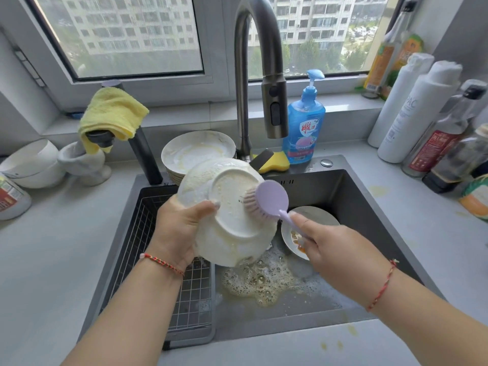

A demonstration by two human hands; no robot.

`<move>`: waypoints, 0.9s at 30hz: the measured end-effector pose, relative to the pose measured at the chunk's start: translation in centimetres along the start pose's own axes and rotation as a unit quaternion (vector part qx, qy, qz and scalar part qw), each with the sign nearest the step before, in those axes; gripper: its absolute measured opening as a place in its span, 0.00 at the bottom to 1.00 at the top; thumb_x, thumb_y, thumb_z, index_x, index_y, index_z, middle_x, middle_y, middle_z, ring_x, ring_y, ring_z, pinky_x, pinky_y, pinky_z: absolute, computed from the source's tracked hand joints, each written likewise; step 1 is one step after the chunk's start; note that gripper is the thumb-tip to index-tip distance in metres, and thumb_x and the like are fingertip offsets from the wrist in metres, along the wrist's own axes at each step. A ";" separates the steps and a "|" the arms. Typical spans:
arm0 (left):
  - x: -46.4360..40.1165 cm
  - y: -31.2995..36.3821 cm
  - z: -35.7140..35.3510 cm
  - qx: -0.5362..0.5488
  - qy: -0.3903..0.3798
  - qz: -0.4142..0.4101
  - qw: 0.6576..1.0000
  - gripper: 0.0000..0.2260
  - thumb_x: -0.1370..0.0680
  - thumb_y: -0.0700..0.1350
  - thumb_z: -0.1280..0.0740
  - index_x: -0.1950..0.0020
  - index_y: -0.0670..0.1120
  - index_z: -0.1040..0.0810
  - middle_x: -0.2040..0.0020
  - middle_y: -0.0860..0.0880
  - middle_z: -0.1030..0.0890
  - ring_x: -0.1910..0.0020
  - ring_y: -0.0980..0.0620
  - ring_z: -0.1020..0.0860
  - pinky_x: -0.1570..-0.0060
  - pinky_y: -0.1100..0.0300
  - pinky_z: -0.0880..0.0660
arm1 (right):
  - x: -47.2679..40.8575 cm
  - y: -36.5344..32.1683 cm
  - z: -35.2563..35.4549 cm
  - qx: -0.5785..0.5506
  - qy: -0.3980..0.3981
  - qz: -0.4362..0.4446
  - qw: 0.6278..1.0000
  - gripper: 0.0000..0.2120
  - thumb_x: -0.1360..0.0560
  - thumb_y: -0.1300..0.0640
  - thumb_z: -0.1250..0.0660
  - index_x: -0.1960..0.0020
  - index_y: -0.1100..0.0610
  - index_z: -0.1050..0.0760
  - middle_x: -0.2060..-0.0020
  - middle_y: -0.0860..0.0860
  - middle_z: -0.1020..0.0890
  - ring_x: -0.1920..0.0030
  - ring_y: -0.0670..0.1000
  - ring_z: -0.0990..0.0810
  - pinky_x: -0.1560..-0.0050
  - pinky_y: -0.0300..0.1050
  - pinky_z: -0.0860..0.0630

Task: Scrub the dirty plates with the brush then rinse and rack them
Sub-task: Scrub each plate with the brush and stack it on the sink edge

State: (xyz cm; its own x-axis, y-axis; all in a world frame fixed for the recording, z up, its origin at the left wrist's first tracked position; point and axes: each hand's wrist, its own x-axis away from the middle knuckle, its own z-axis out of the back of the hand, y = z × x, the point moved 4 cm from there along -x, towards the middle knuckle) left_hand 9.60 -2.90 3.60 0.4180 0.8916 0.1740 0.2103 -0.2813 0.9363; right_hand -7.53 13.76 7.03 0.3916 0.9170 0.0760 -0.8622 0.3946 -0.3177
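The plate (229, 215) hides most of the left hand (179, 228) fingers behind it, and its eating side faces away. The brush (266, 199) handle disappears inside the right hand (332, 249). This hand covers part of the plate in the sink (311, 220). The bottles (433, 133) at right are cut by the edge, with blurred labels.

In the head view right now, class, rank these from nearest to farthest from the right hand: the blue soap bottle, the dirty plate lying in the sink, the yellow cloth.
From the right hand:
1. Dirty plate in the sink, just beneath it.
2. Blue soap bottle, behind the sink, beside the tap.
3. Yellow cloth, far back left.
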 end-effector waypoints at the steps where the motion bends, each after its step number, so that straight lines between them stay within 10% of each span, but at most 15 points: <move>1: -0.1 0.2 0.2 0.000 0.002 -0.001 1.000 0.25 0.35 0.35 0.27 0.38 0.37 0.22 0.45 0.37 0.17 0.48 0.37 0.17 0.49 0.40 0.20 | 0.7 -0.1 -0.3 -0.010 -0.013 0.004 1.000 0.25 0.19 0.51 0.47 0.28 0.30 0.51 0.66 0.48 0.24 0.71 0.47 0.30 0.70 0.37 0.34; 5: -0.8 0.6 0.5 -0.012 0.008 -0.009 1.000 0.26 0.37 0.37 0.25 0.39 0.36 0.22 0.45 0.36 0.17 0.47 0.35 0.18 0.48 0.39 0.21 | 2.1 -1.7 -1.6 -0.088 -0.065 0.029 0.994 0.25 0.20 0.51 0.44 0.31 0.27 0.46 0.47 0.49 0.17 0.62 0.49 0.22 0.57 0.42 0.25; 14: -2.6 6.6 1.2 -0.185 0.075 -0.121 0.972 0.22 0.39 0.43 0.18 0.48 0.44 0.20 0.50 0.44 0.15 0.52 0.43 0.16 0.51 0.41 0.19 | 1.9 0.8 -0.8 -0.298 -0.047 -0.047 0.952 0.21 0.20 0.58 0.41 0.33 0.36 0.33 0.81 0.36 0.29 0.81 0.41 0.34 0.78 0.30 0.40; 27: -6.8 11.1 -2.5 -0.669 0.026 -0.361 0.650 0.15 0.30 0.51 0.24 0.54 0.42 0.23 0.63 0.45 0.22 0.58 0.39 0.22 0.63 0.56 0.35 | 1.9 2.4 -1.0 -0.325 -0.040 -0.119 0.937 0.21 0.20 0.59 0.41 0.41 0.31 0.34 0.83 0.37 0.30 0.83 0.41 0.34 0.78 0.31 0.39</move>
State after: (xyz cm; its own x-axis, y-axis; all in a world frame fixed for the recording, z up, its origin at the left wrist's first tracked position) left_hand 6.85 -11.19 13.60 0.5988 0.6412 -0.4799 -0.6362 0.7448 0.2014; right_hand -8.49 16.37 5.45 0.4999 0.8195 0.2804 -0.3658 0.4932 -0.7892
